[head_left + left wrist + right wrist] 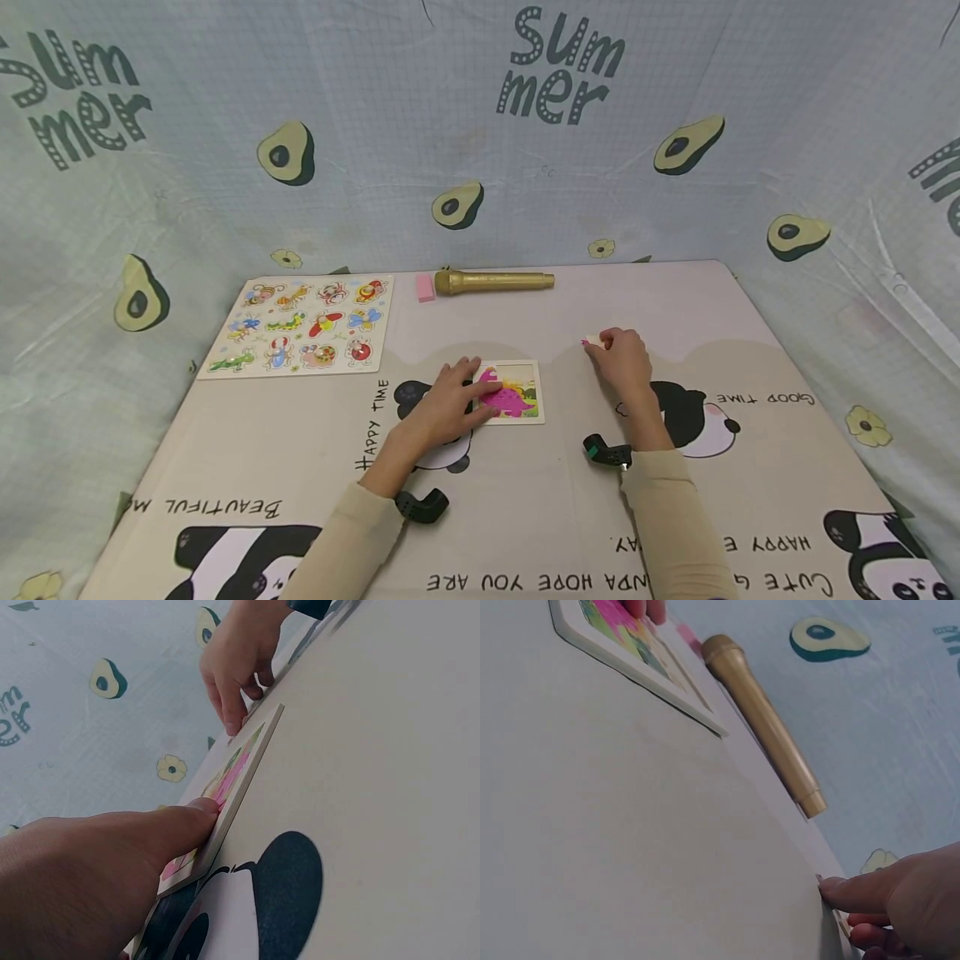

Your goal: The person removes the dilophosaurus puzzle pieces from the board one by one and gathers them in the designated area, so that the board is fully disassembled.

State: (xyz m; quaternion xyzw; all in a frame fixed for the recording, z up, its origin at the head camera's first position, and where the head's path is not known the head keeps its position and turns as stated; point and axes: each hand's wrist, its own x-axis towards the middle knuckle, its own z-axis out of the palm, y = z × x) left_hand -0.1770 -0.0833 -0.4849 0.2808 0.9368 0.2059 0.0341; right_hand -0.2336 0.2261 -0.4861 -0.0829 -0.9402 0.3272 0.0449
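A small framed dinosaur puzzle (pixel 528 415), with a pink dinosaur on a green and yellow background, lies on the table. My left hand (pixel 444 404) rests over its left side. The left thumb (pixel 196 817) lies on the picture, and two fingertips (pixel 646 609) touch its face in the right wrist view. To the right of the puzzle, my right hand (pixel 624 360) pinches a thin, flat puzzle piece (pixel 594 341) with a bit of pink at its corner. Most of the piece is hidden by the fingers.
An insect puzzle board (pixel 300 333) lies at the back left. Along the back edge are a pink block (pixel 425 288) and a gold microphone (pixel 495 283). A panda-print cover (pixel 525 500) spreads over the table, with an avocado-print curtain (pixel 375 125) behind.
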